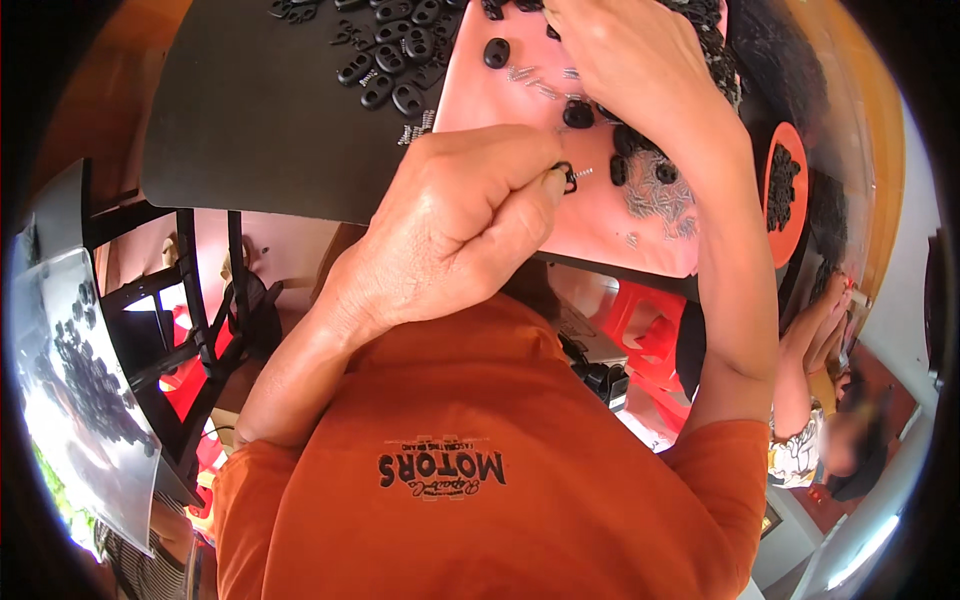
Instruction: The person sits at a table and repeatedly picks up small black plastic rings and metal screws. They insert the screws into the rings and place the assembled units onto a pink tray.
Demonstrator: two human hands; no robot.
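Between thumb and forefinger, my left hand (470, 215) pinches a small black plastic cord lock part (569, 178), with a thin metal spring (583, 174) sticking out to its right. This hand is closed, just above the near part of a pink board (590, 235). Over the board's far part, my right hand (625, 45) reaches in among black cord lock pieces (578, 113). Its fingertips lie at the upper picture edge, so I cannot see whether they grip a piece. Loose springs (655, 200) lie heaped below my right forearm, with others (535, 82) left of that hand.
Many black oval cord locks (390, 50) are spread on the dark table (260, 120) at the left. An orange dish (785, 232) of small black parts stands right of the board. Red stools (640, 325) are beneath the table. Another person (830, 430) sits at the far right.
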